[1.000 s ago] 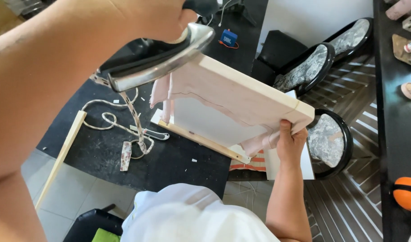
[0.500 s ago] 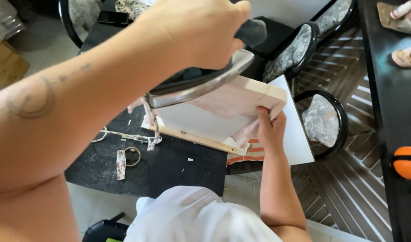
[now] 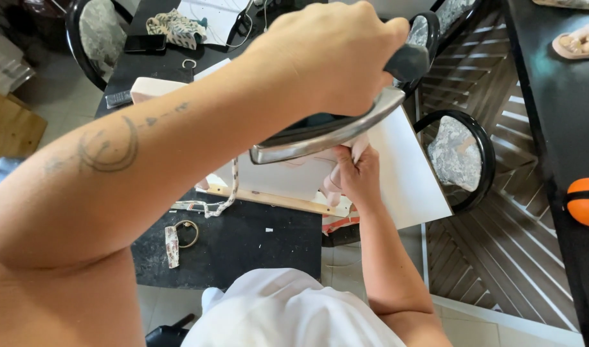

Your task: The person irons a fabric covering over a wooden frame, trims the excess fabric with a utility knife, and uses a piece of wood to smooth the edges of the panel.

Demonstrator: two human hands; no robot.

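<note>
The left hand (image 3: pixel 336 54) is closed in a full grip around the dark handle of an iron (image 3: pixel 333 132), fingers wrapped tight over the top, so the iron hangs just under that grip with its shiny metal sole facing down and tilted, the pointed end toward the right. Directly below the iron is a wooden frame (image 3: pixel 275 196) covered with pale pink cloth (image 3: pixel 336 183); the iron hides most of it, and whether the sole touches the cloth cannot be told. The right hand (image 3: pixel 359 177) sits just beneath the left grip, at the frame's right edge, its fingers pinched shut on a fold of the pink cloth. A white sheet (image 3: pixel 407 170) lies just right of that hand, partly under the frame.

All this rests on a black table (image 3: pixel 243 244). Below and left of the right hand's grip lie a patterned cord (image 3: pixel 214 205), a small metal ring (image 3: pixel 186 232) and a short strip of printed fabric (image 3: pixel 172 246). To the right of both hands stands a round black chair (image 3: pixel 465 157) with a speckled seat. Far to the right, an orange object (image 3: pixel 587 202) lies on a dark counter.
</note>
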